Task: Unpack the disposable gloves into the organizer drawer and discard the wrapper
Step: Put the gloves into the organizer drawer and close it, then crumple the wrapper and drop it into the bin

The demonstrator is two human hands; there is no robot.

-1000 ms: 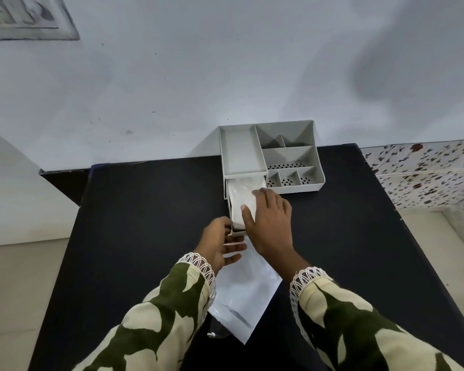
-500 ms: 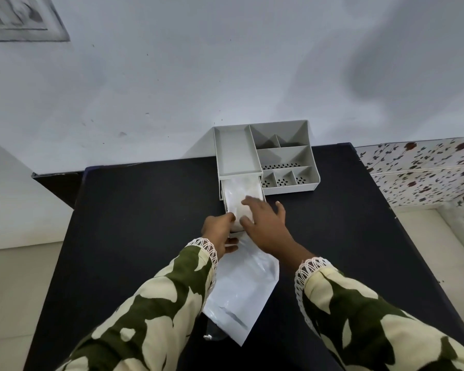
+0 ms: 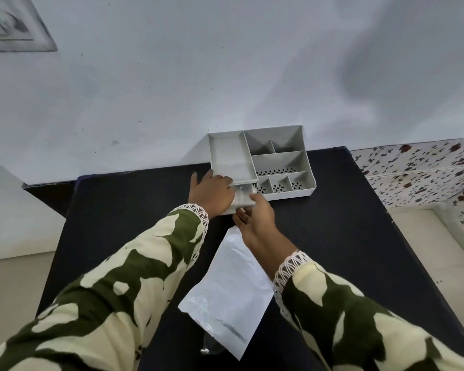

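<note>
hands (image 3: pixel 212 192) on drawer (image 3: pixel 243 195) | grey plastic organizer (image 3: pixel 279 162) | glossy white wrapper (image 3: pixel 228 290) flat

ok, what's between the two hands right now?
In the head view, the partly open grey plastic organizer drawer sits between the left hand and right hand, something pale inside; both hands touch it.

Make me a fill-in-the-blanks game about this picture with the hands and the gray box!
1. The wrapper lies on the ____ table.
2. The organizer stands against the ____.
3. Both hands touch the organizer's ____, which is nearly shut.
4. The sleeves have a green and ____ pattern.

Missing words: black; wall; drawer; cream
</note>
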